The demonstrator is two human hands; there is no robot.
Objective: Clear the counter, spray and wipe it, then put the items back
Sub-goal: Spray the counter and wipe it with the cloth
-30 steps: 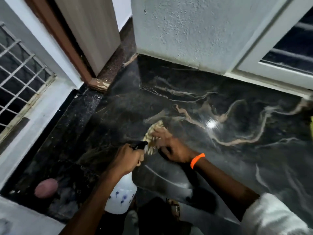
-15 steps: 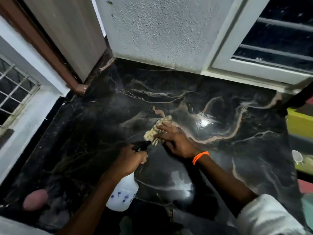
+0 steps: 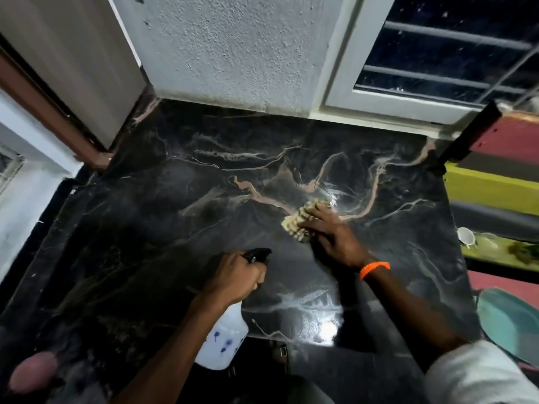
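Dark polished marble worktop with tan veining (image 3: 180,228): bare of items around both hands; wet sheen and glare just beyond right-hand fingertips and again near the front edge, below the right wrist. Judged: clearing done, spray-and-wipe stage under way, put-back not begun.

White translucent plastic spray bottle with blue print and black trigger head (image 3: 226,342): gripped at the neck by left hand (image 3: 233,279), fingers curled round it, nozzle aimed forward over the worktop. Held at about the same spot relative to the body as 1.0 s ago; no visible mist now, so cannot tell whether trigger is being pulled.

Right hand (image 3: 335,237), orange band at wrist: pressed palm-down on small tan nubbed cleaning cloth (image 3: 296,225), fingers spread over it and partly curled at its edge. Changed: 1.0 s ago cloth sat directly ahead of the left hand, nearly touching the nozzle; now carried well to the right of and ahead of the left hand, up beside the bright glare spot. Cloth lies flat on the worktop, mostly under the fingers.

Meaning, as judgement: wipe stroke travelling rightward across the middle band; left and far-back zones beyond the left hand probably still to cover.

Pink rounded object (image 3: 33,371), blurred, near-left of left forearm: identity unclear.
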